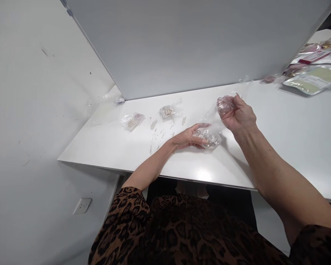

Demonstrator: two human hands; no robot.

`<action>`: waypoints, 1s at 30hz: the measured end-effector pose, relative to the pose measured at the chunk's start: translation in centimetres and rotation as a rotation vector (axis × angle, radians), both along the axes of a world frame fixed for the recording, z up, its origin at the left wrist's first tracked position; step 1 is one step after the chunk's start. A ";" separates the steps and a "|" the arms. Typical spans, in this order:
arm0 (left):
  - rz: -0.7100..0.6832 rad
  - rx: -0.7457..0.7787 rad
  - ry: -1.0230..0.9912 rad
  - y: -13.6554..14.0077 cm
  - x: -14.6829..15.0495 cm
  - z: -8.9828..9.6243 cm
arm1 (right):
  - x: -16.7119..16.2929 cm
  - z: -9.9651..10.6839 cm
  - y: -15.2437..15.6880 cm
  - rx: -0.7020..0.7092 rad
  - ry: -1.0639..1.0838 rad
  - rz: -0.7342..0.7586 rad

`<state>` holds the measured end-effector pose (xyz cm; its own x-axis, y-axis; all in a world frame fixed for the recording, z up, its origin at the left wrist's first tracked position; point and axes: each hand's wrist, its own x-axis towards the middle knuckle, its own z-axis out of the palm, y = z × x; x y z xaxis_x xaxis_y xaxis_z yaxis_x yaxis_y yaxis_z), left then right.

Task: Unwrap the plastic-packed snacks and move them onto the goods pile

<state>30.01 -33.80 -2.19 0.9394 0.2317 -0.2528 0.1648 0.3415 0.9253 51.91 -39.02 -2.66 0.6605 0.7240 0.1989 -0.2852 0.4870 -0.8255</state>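
My left hand is closed on a clear plastic bag of small shiny pieces, just above the white table. Raised a little higher to the right, my right hand grips a pinkish, see-through bundle that looks like beads or wrapped pieces. Clear film stretches between the two hands; whether it belongs to the bag or the bundle I cannot tell. Beyond my left hand lies a small clear packet with goldish contents. Farther left rests another clear packet with pale pink and beige contents.
A grey partition rises along the back of the white table. At the far right lies a green-and-silver pouch among several other packets. Crumpled clear plastic sits in the back left corner. A wall socket is low at left.
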 end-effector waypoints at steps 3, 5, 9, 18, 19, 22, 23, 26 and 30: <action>-0.001 -0.005 0.001 -0.4 0.1 -0.1 | -0.5 0.6 -0.2 0.013 0.199 -0.017; 0.054 -0.050 -0.025 -0.6 0.4 -0.4 | -1.5 1.0 -0.4 0.004 0.256 0.011; 0.168 -0.110 -0.041 -0.8 0.9 -0.7 | -3.4 1.3 -1.1 -0.033 0.107 0.104; 0.659 -0.360 -0.031 -0.9 1.7 0.6 | -4.1 0.8 -1.6 -0.271 -0.184 0.071; 0.698 -0.390 -0.078 -0.9 1.6 0.7 | -4.3 0.8 -1.7 -0.293 -0.206 0.071; 0.766 -0.457 -0.201 -0.8 1.5 1.0 | -4.9 0.4 -1.8 -0.315 -0.321 0.096; 0.772 -0.467 -0.223 -0.8 1.5 1.1 | -5.1 0.2 -1.8 -0.308 -0.369 0.096; 0.773 -0.486 -0.231 -0.8 1.6 1.2 | -5.7 -0.7 -1.5 -0.247 -0.431 0.015; 0.761 -0.500 -0.247 -0.6 1.5 1.3 | -5.8 -0.9 -1.1 -0.122 -0.221 -0.086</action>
